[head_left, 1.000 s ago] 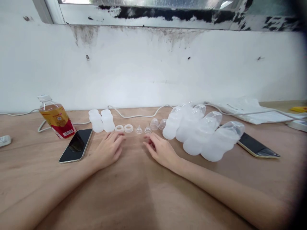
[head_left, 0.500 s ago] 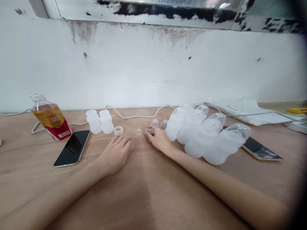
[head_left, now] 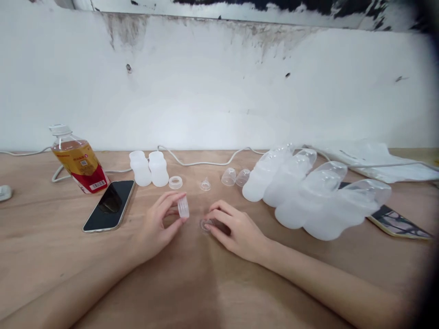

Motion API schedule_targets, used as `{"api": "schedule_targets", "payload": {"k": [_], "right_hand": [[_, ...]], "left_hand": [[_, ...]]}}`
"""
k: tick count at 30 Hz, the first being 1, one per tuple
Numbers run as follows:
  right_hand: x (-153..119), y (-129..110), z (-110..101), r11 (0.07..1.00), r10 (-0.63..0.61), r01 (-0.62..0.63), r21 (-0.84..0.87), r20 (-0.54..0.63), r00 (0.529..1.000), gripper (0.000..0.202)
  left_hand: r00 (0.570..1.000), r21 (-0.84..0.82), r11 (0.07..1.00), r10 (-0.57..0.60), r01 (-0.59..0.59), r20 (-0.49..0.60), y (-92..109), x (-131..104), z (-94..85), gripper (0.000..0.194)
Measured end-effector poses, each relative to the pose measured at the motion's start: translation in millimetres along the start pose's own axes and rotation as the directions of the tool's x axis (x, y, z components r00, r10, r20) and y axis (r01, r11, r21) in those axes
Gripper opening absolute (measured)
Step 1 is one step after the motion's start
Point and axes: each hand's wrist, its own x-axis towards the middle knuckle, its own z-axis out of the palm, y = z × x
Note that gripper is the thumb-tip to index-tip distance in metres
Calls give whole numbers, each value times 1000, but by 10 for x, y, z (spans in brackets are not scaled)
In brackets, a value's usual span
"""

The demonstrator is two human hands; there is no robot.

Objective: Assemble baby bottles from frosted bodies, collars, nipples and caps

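Observation:
Between thumb and fingers, my left hand (head_left: 161,224) pinches a translucent screw ring (head_left: 183,207), turned on its side just above the table. My right hand (head_left: 236,228) is closed on the edge of a clear silicone bottle nipple (head_left: 205,225) low at the tabletop; the fingers partly cover it. Beyond the hands, a second nipple (head_left: 205,184) stands tip up and another screw ring (head_left: 175,182) lies flat. Two clear dome caps (head_left: 228,177) rest farther right. Two open, frosted bottle bodies (head_left: 158,169) stand at the back left.
Several frosted bottles with clear caps (head_left: 322,201) stand grouped on the right, a phone (head_left: 401,222) partly behind them. Left are another phone (head_left: 109,205) and a drink bottle (head_left: 80,160). A white cable (head_left: 206,163) runs along the wall near a plastic bag (head_left: 377,160).
My left hand has lifted the screw ring and turned it on its side. My right hand has drawn the nipple nearer, away from the dome caps. The view has tilted down slightly.

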Motion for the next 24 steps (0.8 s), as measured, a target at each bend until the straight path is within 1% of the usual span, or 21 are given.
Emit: {"api": "schedule_targets", "payload": {"k": [1, 3, 5, 7, 9, 10, 13, 15, 17, 19, 22, 24], "right_hand": [[-4, -8, 4, 1000, -5, 5, -11, 41, 999, 14], [5, -1, 8, 999, 4, -1, -32, 85, 996, 14], [14, 20, 9, 998, 0, 6, -63, 99, 995, 17], [10, 40, 10, 995, -23, 33, -97, 101, 995, 24], [-2, 52, 12, 994, -37, 45, -95, 78, 996, 29], [-8, 55, 13, 997, -35, 39, -70, 62, 997, 30], [-15, 53, 16, 998, -4, 3, 64, 6, 1000, 32], [-10, 54, 25, 985, 55, -45, 166, -54, 997, 35], [1, 61, 40, 960, 136, -99, 261, -127, 983, 36], [14, 71, 55, 931, 206, -139, 337, -171, 964, 32], [28, 84, 65, 913, 243, -158, 376, -189, 951, 24], [29, 85, 60, 923, 233, -148, 356, -209, 950, 23]], "left_hand": [[1000, -63, 998, -19, 19, 7, -20, 15, 1, 36], [998, -152, 987, -51, 53, 20, -45, 38, 5, 32], [996, -198, 976, -84, 86, 22, -50, 45, 9, 31], [992, -205, 970, -121, 127, 45, -38, 36, 10, 30], [989, -168, 976, -129, 139, 72, -15, 23, 3, 31], [990, -119, 985, -118, 126, 71, 0, 18, -5, 33], [998, 114, 992, -50, 46, 28, 55, 20, -31, 44], [999, 213, 977, -18, 10, 36, 91, 33, -39, 46], [998, 213, 977, -13, 0, 62, 110, 46, -31, 42], [997, 160, 987, -26, 14, 73, 107, 53, -7, 39], [994, 50, 997, -70, 67, 82, 75, 50, 37, 37], [990, -1, 995, -102, 103, 101, 59, 43, 55, 36]]}}
